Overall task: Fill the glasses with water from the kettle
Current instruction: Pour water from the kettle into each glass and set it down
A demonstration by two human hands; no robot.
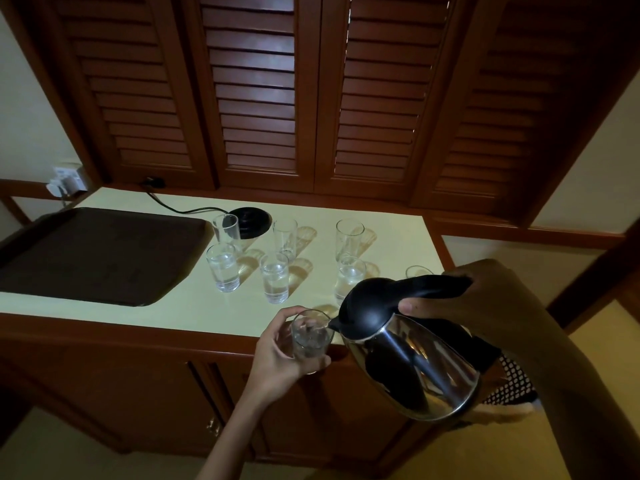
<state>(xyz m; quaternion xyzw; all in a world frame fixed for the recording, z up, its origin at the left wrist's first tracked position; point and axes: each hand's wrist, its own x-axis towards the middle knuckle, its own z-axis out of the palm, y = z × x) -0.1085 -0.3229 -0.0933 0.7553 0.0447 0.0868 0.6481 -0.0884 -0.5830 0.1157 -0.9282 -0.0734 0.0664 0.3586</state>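
Note:
My left hand (277, 355) grips a clear glass (310, 336) in front of the counter's edge, with some water in it. My right hand (460, 296) holds the black handle of a steel kettle (412, 358), which is tilted left so that its spout touches the glass rim. Several more glasses stand on the pale counter (173, 306). Three short ones hold water (223, 268) (275, 278) (349, 275). Three tall ones behind (227, 230) (285, 237) (349, 237) look empty. Another glass rim (418, 271) peeks out behind the kettle.
A dark brown tray (93, 254) lies on the counter's left. The black kettle base (251, 220) sits at the back, its cord running to a wall socket (67, 181). Louvred wooden doors (256, 98) rise behind; cabinet doors (138, 393) are below.

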